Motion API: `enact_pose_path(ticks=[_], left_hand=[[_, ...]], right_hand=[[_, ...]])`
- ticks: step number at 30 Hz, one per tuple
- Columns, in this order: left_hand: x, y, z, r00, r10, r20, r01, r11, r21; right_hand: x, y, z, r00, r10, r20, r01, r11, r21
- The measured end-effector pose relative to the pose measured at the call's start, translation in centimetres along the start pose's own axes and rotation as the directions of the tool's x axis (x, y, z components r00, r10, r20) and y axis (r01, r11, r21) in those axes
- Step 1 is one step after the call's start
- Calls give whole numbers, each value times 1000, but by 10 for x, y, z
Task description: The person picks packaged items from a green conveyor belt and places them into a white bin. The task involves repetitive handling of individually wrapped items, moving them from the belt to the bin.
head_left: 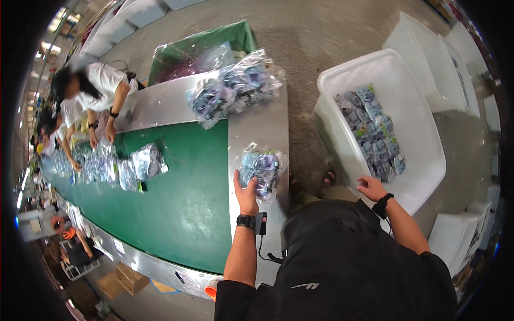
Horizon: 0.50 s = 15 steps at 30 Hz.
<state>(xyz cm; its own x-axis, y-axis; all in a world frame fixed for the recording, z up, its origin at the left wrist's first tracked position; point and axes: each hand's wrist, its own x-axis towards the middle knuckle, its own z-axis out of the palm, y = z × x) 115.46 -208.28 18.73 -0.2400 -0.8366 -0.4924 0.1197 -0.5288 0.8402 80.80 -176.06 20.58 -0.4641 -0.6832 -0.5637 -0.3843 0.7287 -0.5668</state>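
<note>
Head view shows a clear plastic-film package of blue and lilac soft-looking items [263,165] on the bare silver metal tabletop [249,127], right of the flat green belt [187,219]. The left hand [247,193] touches its near left side, thumb and forefinger spread; whether it grips firmly, I cannot tell. The right hand [372,188] is well apart from it, empty, fingers loosely curled, by the near left rim of the large white plastic bin [423,179], where similar bundles [377,131] lie. The package probably handles as light and squashy, its film slick and liable to tear; a broad hold around its sides looks safer than pinching loose film.
</note>
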Motion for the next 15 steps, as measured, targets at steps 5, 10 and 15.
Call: enact_pose_path(ticks=[5,10,15], left_hand=[[-21,28,61,917,-183,355,198,980,-6],[-48,24,129,826,-391,406,362,920,149],[-85,-11,188,717,-493,493,451,867,213]], right_hand=[[-4,-81,-33,931,-321,-175,338,938,75],[-25,-140,-59,678,-689,-256,675,722,-153],[-51,-118,-62,529,-831,-171,806,555,-204]])
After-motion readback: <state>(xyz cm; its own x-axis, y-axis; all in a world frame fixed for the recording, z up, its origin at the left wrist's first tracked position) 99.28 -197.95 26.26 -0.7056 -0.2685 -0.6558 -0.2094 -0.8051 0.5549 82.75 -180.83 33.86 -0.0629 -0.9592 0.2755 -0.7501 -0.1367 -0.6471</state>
